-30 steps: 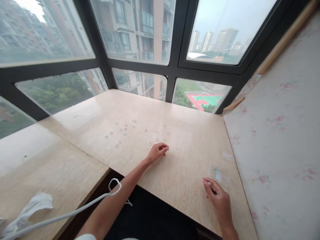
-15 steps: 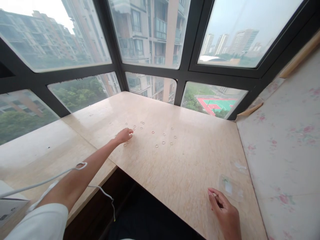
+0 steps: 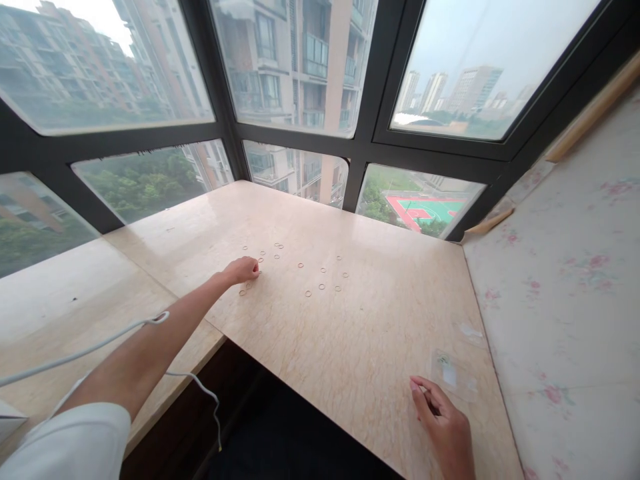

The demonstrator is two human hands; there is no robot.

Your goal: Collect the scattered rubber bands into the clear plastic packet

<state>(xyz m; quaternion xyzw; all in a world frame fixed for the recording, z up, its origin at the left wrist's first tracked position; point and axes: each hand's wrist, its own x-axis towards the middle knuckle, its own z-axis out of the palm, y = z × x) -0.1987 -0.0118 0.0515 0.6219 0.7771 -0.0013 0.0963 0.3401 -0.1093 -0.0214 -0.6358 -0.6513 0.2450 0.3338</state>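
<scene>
Around the thin red ring (image 3: 301, 265), thin pale round rings (image 3: 308, 294) lie on the beige marbled surface (image 3: 350, 347). Left of it, our left hand (image 3: 245, 269) has a clenched grip; nearer us, rightward, our right hand (image 3: 443, 415) pinches closed. We cannot tell what either holds.

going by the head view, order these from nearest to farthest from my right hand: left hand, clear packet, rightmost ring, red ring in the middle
From your right hand:
1. clear packet, just beyond it
2. rightmost ring, farther off to the left
3. red ring, left of that ring
4. left hand, farthest left
</scene>
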